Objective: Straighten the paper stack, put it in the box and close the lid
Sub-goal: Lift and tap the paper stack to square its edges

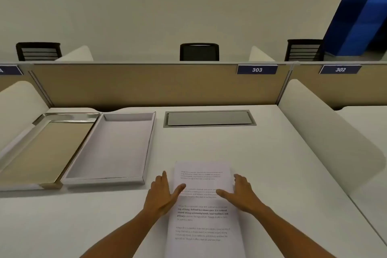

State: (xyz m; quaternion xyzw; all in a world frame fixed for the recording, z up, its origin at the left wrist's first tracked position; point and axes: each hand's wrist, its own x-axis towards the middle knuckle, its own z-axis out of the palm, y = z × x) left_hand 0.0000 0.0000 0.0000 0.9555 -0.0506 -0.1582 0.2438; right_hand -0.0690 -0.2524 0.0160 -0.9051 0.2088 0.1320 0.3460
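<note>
The paper stack [204, 205] lies flat on the desk [282, 174] at lower centre of the frame, its near end running out of the bottom of the picture. The left hand [162, 192] and the right hand [238, 191] are open and flat against its two long sides, thumbs lying on the top sheet, holding nothing. The sheets look thin, light and floppy, likely to slide over one another and sag if lifted by one end, so the long edges, squeezed from both sides and then gripped with fingers underneath, seem the best place to take hold. The open box [111, 148] sits at middle left, near the stack but apart from it, its low walls standing up all round; the stack would have to clear the near right wall. The lid [41, 148] lies beside the box at far left, inside up. The desk around the stack is bare, with a metal cable flap [209, 118] further back.
</note>
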